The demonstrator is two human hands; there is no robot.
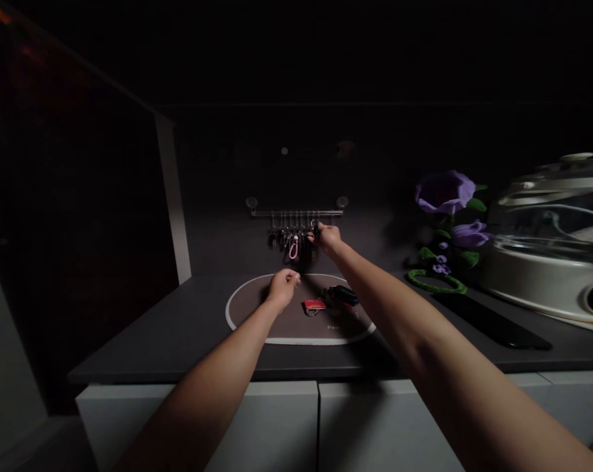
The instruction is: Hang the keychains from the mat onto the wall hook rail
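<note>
My right hand (328, 237) is up at the right end of a clear hook rail (296, 213) on the dark wall. Its fingers are closed on a small black keychain (316, 231) with a metal ring at its top. Several keys hang from the hooks to the left, among them a pink loop strap (293, 248). Lower down, my left hand (283, 287) hovers over a brown oval mat (249, 314) with curled fingers; whether anything is in them is hidden. On the mat lie a red card-like tag (315, 305) and a dark key bundle (343, 295), partly behind my right forearm.
Purple artificial flowers (446, 193) with a green ring base (436, 283) stand at the right. Beside them are a black flat slab (490, 321) and a large white appliance with a clear cover (546, 265). A wall panel (172, 196) bounds the dark counter (168, 328) on the left.
</note>
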